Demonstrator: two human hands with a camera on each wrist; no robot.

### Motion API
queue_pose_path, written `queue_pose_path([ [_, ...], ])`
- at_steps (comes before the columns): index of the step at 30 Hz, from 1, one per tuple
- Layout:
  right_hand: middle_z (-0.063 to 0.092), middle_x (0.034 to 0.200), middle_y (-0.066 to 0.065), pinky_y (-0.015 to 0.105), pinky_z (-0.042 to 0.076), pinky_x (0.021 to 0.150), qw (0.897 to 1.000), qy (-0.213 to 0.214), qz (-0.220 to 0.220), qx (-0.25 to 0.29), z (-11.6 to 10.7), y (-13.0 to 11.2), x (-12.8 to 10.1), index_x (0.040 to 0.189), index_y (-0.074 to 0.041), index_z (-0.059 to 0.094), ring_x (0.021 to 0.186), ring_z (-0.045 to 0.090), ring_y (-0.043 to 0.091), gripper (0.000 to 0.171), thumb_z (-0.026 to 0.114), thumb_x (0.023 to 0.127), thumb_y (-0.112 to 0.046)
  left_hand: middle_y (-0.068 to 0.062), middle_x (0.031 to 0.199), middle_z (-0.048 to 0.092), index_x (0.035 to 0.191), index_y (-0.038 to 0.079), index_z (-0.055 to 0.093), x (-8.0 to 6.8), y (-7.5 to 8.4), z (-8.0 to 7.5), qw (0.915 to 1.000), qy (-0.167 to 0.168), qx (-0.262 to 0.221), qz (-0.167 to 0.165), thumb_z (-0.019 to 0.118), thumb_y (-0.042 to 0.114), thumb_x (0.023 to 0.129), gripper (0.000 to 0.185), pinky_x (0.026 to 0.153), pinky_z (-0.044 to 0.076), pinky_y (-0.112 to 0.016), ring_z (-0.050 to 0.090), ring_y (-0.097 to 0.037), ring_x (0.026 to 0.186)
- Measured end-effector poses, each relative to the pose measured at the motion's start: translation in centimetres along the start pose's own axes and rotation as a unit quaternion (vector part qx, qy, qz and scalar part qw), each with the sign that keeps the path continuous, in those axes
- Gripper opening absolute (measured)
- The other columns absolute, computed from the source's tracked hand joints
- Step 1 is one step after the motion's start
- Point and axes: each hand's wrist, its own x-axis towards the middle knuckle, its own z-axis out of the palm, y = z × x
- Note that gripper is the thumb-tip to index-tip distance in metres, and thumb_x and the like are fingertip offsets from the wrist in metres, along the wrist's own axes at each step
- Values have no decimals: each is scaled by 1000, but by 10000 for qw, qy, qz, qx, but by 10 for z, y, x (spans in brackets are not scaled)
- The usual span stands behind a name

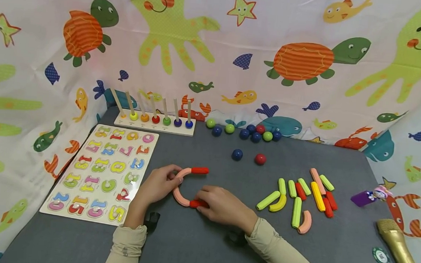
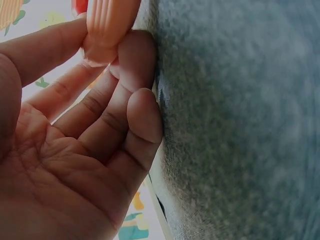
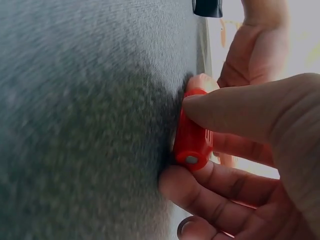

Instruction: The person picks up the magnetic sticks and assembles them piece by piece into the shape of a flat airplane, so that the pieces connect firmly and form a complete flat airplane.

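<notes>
My left hand (image 1: 159,185) pinches the upper bend of a pink curved ribbed plastic stick (image 1: 179,184) between thumb and fingertips (image 2: 132,55), the other fingers loosely curled against the grey felt tabletop (image 1: 202,245). My right hand (image 1: 223,208) pinches a short red ribbed plastic stick (image 3: 192,142) at the pink curve's lower end, thumb on top and fingers beneath, pressing it to the felt. A second short red stick (image 1: 199,170) joins the curve's upper end, just above my right hand, so the three pieces lie flat in a C opening toward that hand.

To the outside of my left hand lies a wooden number puzzle board (image 1: 102,173), close by my wrist. Beyond both hands the felt is open as far as a blue ball (image 1: 237,154) and a red ball (image 1: 260,159), then a cluster of coloured balls (image 1: 248,132) and a wooden peg rack (image 1: 155,121) along the table's far edge. To the outside of my right hand, some way off, sits a loose pile of green, yellow, red and pink sticks (image 1: 303,197), with bare felt between. A gold microphone (image 1: 400,250) lies at the table's right edge
</notes>
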Motion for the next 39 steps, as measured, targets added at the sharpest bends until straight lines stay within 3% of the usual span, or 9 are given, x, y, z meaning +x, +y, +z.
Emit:
queue_pose_path([
  [12, 64, 102, 1, 28, 54, 75, 9995, 92, 281, 96, -1, 5, 0, 116, -10, 75, 79, 57, 9, 17, 76, 102, -19, -3, 79, 62, 130, 5, 70, 0, -2, -6, 9996, 96, -32, -263, 71, 16, 104, 29, 62, 41, -35, 55, -20, 65],
  [17, 67, 110, 3, 34, 58, 83, 9984, 288, 464, 152, -12, 16, -12, 121, -9, 75, 91, 65, 14, 20, 75, 103, -18, -4, 79, 60, 133, 3, 69, -1, -4, -17, 9981, 308, 270, -465, 68, 17, 105, 31, 63, 41, -36, 53, -21, 65],
  [21, 68, 112, 6, 37, 58, 83, 9959, 552, 634, 347, -27, 32, -21, 120, -6, 75, 93, 65, 16, 19, 73, 104, -15, -8, 79, 58, 136, 1, 67, 0, -3, -24, 9952, 346, 545, -735, 66, 17, 105, 35, 62, 40, -37, 52, -23, 66],
  [24, 70, 113, 8, 42, 56, 87, 9908, 856, 886, 557, -41, 50, -25, 120, -3, 75, 98, 65, 21, 20, 72, 104, -15, -12, 89, 66, 136, 0, 67, 3, -1, -25, 9923, 366, 816, -853, 66, 17, 105, 35, 67, 46, -41, 58, -27, 74],
  [27, 71, 119, 14, 52, 51, 99, 9817, 1252, 1277, 659, -56, 69, -27, 122, 1, 74, 112, 63, 32, 24, 72, 103, -14, -16, 103, 71, 133, -4, 67, 5, -1, -25, 9892, 385, 1062, -930, 65, 17, 107, 34, 76, 53, -47, 63, -32, 86],
  [30, 68, 128, 21, 62, 41, 107, 9689, 1636, 1811, 416, -70, 88, -30, 126, 2, 73, 124, 55, 44, 29, 73, 101, -12, -20, 111, 71, 131, -5, 68, 7, 2, -25, 9850, 337, 1376, -990, 65, 18, 107, 33, 85, 54, -53, 65, -36, 98],
  [35, 64, 130, 28, 69, 42, 98, 9536, 1633, 2477, -516, -82, 117, -42, 128, 2, 73, 117, 53, 54, 33, 76, 96, -9, -25, 122, 63, 136, 0, 67, 16, 8, -27, 9777, 59, 2019, -577, 69, 17, 104, 35, 94, 52, -60, 62, -42, 110],
  [39, 68, 115, 25, 63, 50, 90, 9535, 1379, 2562, -791, -83, 133, -50, 123, 2, 75, 102, 61, 46, 28, 75, 96, -6, -23, 122, 61, 136, 7, 69, 31, 15, -26, 9665, -333, 2542, -117, 74, 16, 101, 36, 92, 53, -60, 61, -42, 109],
])
